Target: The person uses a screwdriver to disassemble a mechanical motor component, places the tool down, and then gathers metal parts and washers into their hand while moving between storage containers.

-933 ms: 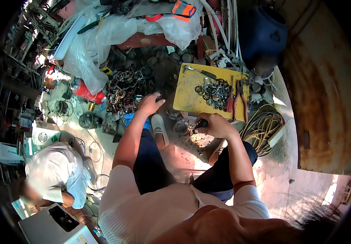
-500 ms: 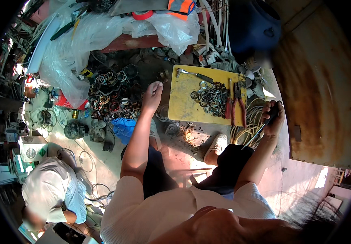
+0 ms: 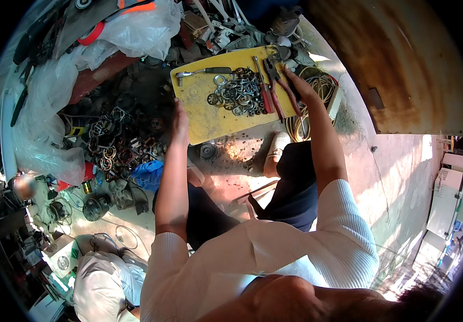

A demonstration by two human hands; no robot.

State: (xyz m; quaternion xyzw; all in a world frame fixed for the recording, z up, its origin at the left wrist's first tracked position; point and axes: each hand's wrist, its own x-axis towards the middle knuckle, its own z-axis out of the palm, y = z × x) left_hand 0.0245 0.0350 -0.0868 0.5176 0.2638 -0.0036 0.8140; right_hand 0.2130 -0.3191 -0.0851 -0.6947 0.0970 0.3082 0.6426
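Note:
A yellow board (image 3: 199,121) lies between my two hands, scuffed and dark in places. My left hand (image 3: 180,122) grips its left edge, while my right hand (image 3: 297,85) is closed on the right edge; the undersides of both grips are hidden. On the board sit a ratchet wrench (image 3: 204,71) with a dark handle, a pile of small metal rings and bearings (image 3: 239,92), a red-handled screwdriver (image 3: 263,88) and red-handled pliers (image 3: 279,88). A thin metal shaft (image 3: 302,127) shows below my right hand; I cannot tell whether that hand touches it.
Coiled cable (image 3: 322,86) lies beyond the board's right side. Left of it is a heap of metal parts (image 3: 113,145) with a blue cloth (image 3: 149,174). Plastic sheeting (image 3: 54,118) hangs at the left. A rusty panel (image 3: 403,64) stands right. Another person (image 3: 100,279) crouches lower left.
My left hand has moved to the board's left edge. My right hand has come in from the cable coil to the right edge, its dark-handled tool no longer visible in it. The view has turned.

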